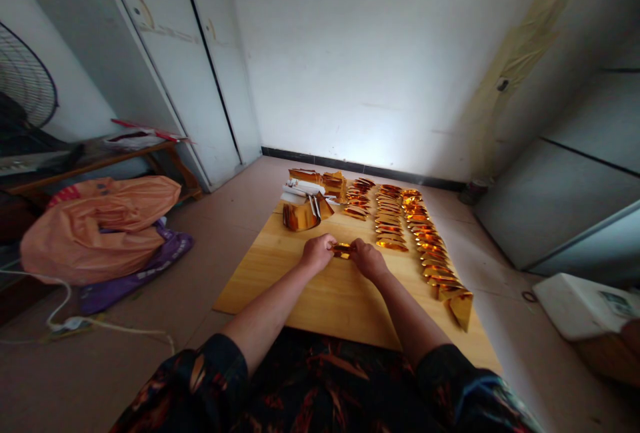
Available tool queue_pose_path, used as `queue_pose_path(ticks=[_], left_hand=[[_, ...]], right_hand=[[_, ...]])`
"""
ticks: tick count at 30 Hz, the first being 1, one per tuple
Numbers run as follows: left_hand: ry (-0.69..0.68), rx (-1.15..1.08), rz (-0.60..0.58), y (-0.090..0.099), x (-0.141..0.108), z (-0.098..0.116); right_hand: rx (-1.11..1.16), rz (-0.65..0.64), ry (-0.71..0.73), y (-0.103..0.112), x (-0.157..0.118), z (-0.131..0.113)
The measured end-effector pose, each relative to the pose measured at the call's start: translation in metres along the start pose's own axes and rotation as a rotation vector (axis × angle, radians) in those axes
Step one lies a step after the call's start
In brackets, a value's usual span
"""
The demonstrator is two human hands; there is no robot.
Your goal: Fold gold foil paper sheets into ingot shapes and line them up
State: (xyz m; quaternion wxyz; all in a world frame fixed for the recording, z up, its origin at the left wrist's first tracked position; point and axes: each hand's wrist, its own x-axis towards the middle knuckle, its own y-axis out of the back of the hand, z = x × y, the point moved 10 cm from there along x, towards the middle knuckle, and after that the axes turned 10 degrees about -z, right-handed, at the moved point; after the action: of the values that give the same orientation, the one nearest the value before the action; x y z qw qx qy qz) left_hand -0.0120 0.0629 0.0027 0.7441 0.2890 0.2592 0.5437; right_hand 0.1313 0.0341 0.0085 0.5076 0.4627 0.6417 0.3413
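the folded piece (pixel 343 249) pinched between the left hand (pixel 317 252) and right hand (pixel 367 260) is glossy gold foil paper, mirror-bright. the folded rows (pixel 425 240) at 2 o'clock shine alike. the board (pixel 320 293) beneath is smooth, matt pale wood. at 9 o'clock, the orange bag (pixel 100 226) looks like thin, crinkled plastic.
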Motion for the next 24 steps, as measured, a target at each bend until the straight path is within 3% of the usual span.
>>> queue_pose_path(ticks=[5,15,24], left_hand=[[0.023,-0.071,0.015,-0.003,0.001,-0.009],[-0.008,-0.048,0.116,0.0,-0.012,0.004],[-0.021,-0.064,0.155,0.0,-0.014,-0.002]], right_hand=[[-0.008,0.015,-0.025,0.001,-0.002,-0.001],[-0.086,0.039,-0.024,0.003,-0.005,-0.007],[-0.06,0.065,-0.024,0.004,-0.006,-0.005]])
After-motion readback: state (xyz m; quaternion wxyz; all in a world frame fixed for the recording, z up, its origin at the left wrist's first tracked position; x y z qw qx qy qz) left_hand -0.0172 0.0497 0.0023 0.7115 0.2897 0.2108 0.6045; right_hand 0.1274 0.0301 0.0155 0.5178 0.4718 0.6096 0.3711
